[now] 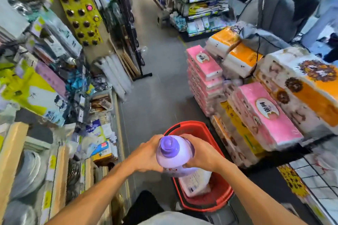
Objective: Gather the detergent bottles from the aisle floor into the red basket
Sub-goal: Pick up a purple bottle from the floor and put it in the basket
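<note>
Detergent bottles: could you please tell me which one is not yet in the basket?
The purple-capped bottle, gripped upright by left hand and right hand above the red basket; the other bottle lies inside it.

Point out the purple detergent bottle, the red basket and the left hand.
detergent bottle (172, 159), head view, on its pale shoulder below the cap.
red basket (223, 188), head view, on its right wall.
left hand (147, 153), head view, on the back of the hand.
</note>
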`<state>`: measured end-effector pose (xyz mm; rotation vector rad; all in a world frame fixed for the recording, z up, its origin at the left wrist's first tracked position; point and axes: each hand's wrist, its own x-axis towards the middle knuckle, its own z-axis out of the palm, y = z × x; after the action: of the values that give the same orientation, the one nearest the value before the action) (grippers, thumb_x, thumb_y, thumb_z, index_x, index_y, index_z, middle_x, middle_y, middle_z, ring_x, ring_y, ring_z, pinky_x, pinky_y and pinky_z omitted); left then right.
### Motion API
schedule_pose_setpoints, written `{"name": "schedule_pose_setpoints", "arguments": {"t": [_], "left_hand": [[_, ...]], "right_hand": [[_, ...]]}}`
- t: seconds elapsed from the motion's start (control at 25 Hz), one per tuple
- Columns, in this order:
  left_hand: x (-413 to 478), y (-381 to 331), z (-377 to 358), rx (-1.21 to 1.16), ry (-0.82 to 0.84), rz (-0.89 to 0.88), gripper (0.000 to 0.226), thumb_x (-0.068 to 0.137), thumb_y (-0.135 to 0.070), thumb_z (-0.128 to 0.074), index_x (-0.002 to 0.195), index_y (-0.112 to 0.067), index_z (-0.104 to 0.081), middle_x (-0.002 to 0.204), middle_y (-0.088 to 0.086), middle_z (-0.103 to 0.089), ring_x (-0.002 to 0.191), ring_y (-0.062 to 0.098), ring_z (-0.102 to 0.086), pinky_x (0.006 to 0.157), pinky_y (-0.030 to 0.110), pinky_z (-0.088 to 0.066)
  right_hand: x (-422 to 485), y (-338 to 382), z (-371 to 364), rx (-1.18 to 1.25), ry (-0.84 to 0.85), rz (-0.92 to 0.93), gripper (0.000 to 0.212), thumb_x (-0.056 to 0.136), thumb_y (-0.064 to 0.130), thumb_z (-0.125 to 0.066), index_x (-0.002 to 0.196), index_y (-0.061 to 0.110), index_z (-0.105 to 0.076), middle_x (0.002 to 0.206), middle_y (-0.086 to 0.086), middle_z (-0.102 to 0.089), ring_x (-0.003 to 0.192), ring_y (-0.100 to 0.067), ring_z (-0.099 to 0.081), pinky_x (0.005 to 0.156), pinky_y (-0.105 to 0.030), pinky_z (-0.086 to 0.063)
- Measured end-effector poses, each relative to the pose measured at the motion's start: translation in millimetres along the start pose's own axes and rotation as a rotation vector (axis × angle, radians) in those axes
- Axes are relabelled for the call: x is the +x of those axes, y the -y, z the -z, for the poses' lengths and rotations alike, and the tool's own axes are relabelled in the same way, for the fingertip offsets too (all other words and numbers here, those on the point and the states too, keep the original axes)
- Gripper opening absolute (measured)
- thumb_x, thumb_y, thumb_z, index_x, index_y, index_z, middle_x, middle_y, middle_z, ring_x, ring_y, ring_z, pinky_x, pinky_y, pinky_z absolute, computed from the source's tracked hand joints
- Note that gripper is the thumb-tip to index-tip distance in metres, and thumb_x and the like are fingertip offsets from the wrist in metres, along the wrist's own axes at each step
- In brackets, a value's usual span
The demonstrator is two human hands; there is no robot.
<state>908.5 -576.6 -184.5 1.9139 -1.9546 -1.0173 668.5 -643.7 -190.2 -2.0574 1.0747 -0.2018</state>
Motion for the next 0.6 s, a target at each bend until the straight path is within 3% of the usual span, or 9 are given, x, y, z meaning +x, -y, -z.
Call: {"name": "schedule_pose_setpoints", "arguments": {"t": [0.12, 0.32, 0.44, 0.52, 0.6], "left_hand": [[45.0, 15.3, 25.6, 0.046, 0.081, 0.0, 0.085, 0.054, -0.042, -0.083, 0.127, -0.042, -0.04, 0.113, -0.023, -0.056, 0.103, 0.014, -0.063, 0.091, 0.035, -0.051], [146.8, 54.0, 51.1, 0.128, 0.274, -0.133, 0.085, 0.058, -0.044, -0.08, 0.132, -0.043, -0.039, 0.123, -0.023, -0.055, 0.109, 0.016, -0.063, 0.091, 0.037, -0.051], [215.1, 79.0, 61.8, 0.189, 0.425, -0.278, 0.085, 0.055, -0.048, -0.078, 0.129, -0.041, -0.038, 0.122, -0.02, -0.052, 0.109, 0.024, -0.065, 0.085, 0.042, -0.054], [252.2, 90.1, 68.4, 0.226, 0.503, -0.374, 0.086, 0.055, -0.049, -0.077, 0.13, -0.039, -0.037, 0.123, -0.019, -0.049, 0.11, 0.025, -0.064, 0.083, 0.04, -0.054], [289.5, 94.7, 72.3, 0.24, 0.577, -0.483, 0.087, 0.057, -0.048, -0.077, 0.133, -0.036, -0.037, 0.126, -0.018, -0.049, 0.112, 0.022, -0.062, 0.083, 0.036, -0.052]], "right_hand": [[38.9, -4.7, 5.6, 0.016, -0.009, -0.067, 0.079, 0.059, 0.047, -0.072, 0.134, 0.043, -0.047, 0.131, 0.02, -0.062, 0.119, -0.01, -0.061, 0.097, -0.041, -0.052], [97.6, -26.9, -4.0, 0.002, -0.057, -0.275, 0.088, 0.059, 0.041, -0.073, 0.141, 0.037, -0.042, 0.138, 0.015, -0.057, 0.124, -0.013, -0.057, 0.1, -0.035, -0.05], [129.1, -28.9, -19.2, 0.073, -0.147, -0.449, 0.092, 0.061, 0.054, -0.077, 0.144, 0.037, -0.04, 0.141, 0.015, -0.056, 0.128, -0.014, -0.057, 0.1, -0.043, -0.049], [143.8, -21.0, -22.1, 0.048, -0.206, -0.535, 0.093, 0.059, 0.062, -0.065, 0.145, 0.04, -0.036, 0.136, 0.021, -0.058, 0.127, -0.015, -0.059, 0.098, -0.052, -0.046], [156.9, -15.7, -21.0, 0.058, -0.302, -0.618, 0.09, 0.061, 0.058, -0.06, 0.146, 0.039, -0.039, 0.116, 0.033, -0.053, 0.115, -0.019, -0.063, 0.097, -0.054, -0.044]]}}
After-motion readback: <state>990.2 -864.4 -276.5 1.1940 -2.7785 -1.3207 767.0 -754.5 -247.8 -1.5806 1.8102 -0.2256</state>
